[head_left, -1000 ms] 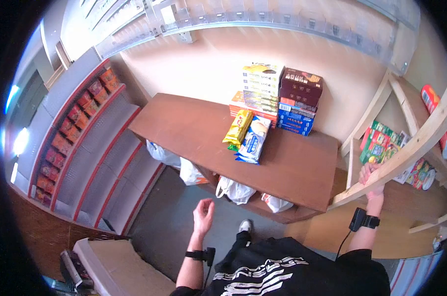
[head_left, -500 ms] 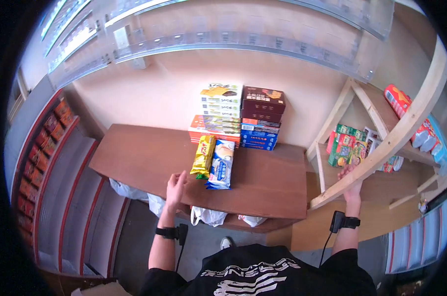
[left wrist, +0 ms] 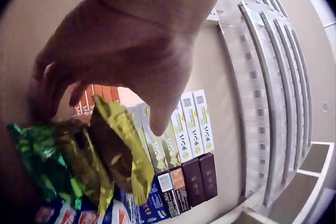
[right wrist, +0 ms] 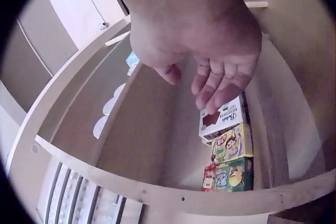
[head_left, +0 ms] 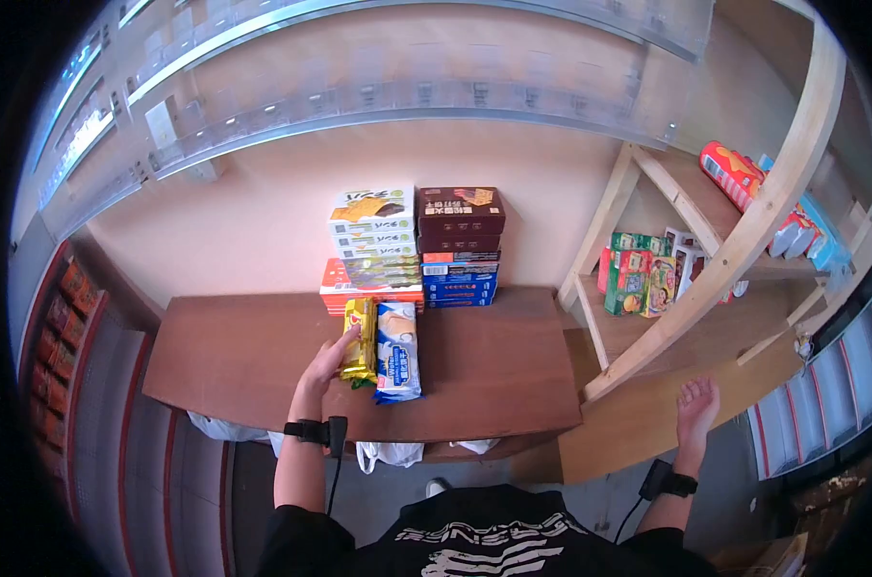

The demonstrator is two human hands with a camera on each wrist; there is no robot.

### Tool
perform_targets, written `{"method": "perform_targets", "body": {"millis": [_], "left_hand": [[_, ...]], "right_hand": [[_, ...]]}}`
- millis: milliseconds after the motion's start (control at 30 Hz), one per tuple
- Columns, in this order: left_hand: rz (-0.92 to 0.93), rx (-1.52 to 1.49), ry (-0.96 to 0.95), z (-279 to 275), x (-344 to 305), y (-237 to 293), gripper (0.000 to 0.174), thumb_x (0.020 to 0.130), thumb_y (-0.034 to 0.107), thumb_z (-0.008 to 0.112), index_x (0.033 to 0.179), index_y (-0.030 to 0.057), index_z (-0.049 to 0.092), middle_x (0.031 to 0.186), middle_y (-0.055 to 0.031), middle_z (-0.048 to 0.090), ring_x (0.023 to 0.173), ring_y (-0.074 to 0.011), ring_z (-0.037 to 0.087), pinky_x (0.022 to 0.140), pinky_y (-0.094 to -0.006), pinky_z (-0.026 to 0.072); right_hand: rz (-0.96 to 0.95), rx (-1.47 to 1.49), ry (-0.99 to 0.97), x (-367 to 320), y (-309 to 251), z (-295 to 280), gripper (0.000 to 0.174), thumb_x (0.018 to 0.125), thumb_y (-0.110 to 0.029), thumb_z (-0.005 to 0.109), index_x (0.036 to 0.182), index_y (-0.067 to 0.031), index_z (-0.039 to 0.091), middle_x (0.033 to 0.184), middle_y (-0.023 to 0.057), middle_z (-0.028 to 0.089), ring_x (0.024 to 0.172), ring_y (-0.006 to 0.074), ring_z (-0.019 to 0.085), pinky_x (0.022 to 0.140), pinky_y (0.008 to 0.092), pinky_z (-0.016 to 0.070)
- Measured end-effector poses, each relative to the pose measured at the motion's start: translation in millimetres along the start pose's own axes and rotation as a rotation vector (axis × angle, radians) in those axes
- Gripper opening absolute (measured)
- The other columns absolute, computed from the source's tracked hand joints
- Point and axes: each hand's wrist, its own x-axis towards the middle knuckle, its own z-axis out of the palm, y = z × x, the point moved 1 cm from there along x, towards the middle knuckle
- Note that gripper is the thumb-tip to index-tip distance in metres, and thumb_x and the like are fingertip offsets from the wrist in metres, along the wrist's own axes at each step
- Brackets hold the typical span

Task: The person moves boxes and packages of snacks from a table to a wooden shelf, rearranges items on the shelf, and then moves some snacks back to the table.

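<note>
Because their sides are flat and square, the white cartons (head_left: 373, 226) and dark brown cracker boxes (head_left: 460, 219) seem suited to standing piled near the wall (head_left: 253, 226), the white ones above orange-red boxes (head_left: 333, 299), the brown ones above blue boxes (head_left: 460, 284). The soft yellow packets (head_left: 363, 354) would likely slump in such a pile, which may be why they lie at the front of the brown counter (head_left: 234, 337), just beside a blue-and-white packet (head_left: 399, 356); a green packet (left wrist: 44, 155) shows next to or under them. Over the yellow packets the left hand (head_left: 324, 365) spreads wide, thumb well apart from the bent fingers, though I cannot tell how firmly it touches them. The right hand (head_left: 697, 412) is empty, fingers loosely bent and close together, thumb apart, before the wooden shelf unit (head_left: 730, 255), where small cartons (head_left: 627, 281) stand side by side, probably so that each supports its neighbour
</note>
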Motion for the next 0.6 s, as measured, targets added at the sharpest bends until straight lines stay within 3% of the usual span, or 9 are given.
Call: {"method": "perform_targets", "body": {"millis": [100,200,267,367,500,567,600], "left_hand": [[0.1,0.2,0.092,-12,12,16,0.061,0.083,0.052,0.062,0.105,-0.0047,0.061,0.082,-0.0058,0.063,0.072,-0.0115,0.06,0.059,-0.0226,0.0433],[0.366,0.048,0.294,-29,46,27,0.053,0.085,0.037,0.066,0.113,-0.0069,0.054,0.098,-0.0098,0.062,0.095,-0.0131,0.056,0.08,-0.0269,0.0451],[0.393,-0.1,0.27,-35,55,50,0.052,0.086,0.035,0.065,0.117,-0.0053,0.052,0.106,-0.0115,0.06,0.1,-0.0155,0.055,0.085,-0.0302,0.0451],[0.659,-0.033,0.362,-39,84,69,0.069,0.079,0.032,0.074,0.128,-0.0035,0.04,0.123,-0.0171,0.051,0.11,-0.0219,0.052,0.089,-0.0355,0.0446],[0.749,0.261,0.367,-41,95,98,0.083,0.073,0.029,0.079,0.135,-0.0009,0.032,0.13,-0.0187,0.046,0.118,-0.0258,0.048,0.092,-0.0413,0.0433],[0.78,0.287,0.131,-43,101,110,0.09,0.07,0.03,0.082,0.137,0.0021,0.029,0.132,-0.0183,0.045,0.124,-0.0284,0.044,0.094,-0.0447,0.042],[0.804,0.253,0.101,-42,108,113,0.09,0.068,0.026,0.084,0.137,0.0046,0.03,0.13,-0.0157,0.047,0.122,-0.0277,0.045,0.097,-0.0442,0.0406]], "right_hand": [[-0.022,-0.029,0.167,-20,-3,-12,0.031,0.086,-0.045,0.055,0.092,-0.0148,0.056,0.08,-0.0011,0.058,0.078,0.014,0.057,0.064,0.0263,0.0395],[-0.026,-0.039,0.114,-31,-7,-36,0.031,0.086,-0.045,0.054,0.095,-0.0154,0.055,0.084,-0.0022,0.058,0.082,0.013,0.057,0.065,0.0264,0.0381],[-0.045,-0.065,0.111,-45,-9,-38,0.031,0.087,-0.045,0.053,0.096,-0.0161,0.055,0.086,-0.003,0.058,0.086,0.0125,0.056,0.069,0.0279,0.0368],[-0.042,-0.054,0.152,-54,-8,-53,0.031,0.087,-0.046,0.053,0.095,-0.0162,0.055,0.087,-0.0033,0.058,0.086,0.0123,0.055,0.071,0.0288,0.0353],[-0.043,-0.014,0.214,-67,-8,-71,0.03,0.087,-0.046,0.053,0.094,-0.0164,0.056,0.087,-0.0036,0.058,0.084,0.0124,0.055,0.07,0.0289,0.0346],[-0.043,0.049,0.254,-77,-11,-74,0.03,0.087,-0.046,0.053,0.093,-0.0168,0.056,0.087,-0.0037,0.057,0.084,0.0126,0.054,0.071,0.0291,0.0332],[-0.053,0.055,0.257,-81,-12,-77,0.03,0.087,-0.046,0.053,0.093,-0.0168,0.056,0.087,-0.0037,0.057,0.084,0.0126,0.054,0.071,0.0291,0.0332]]}}
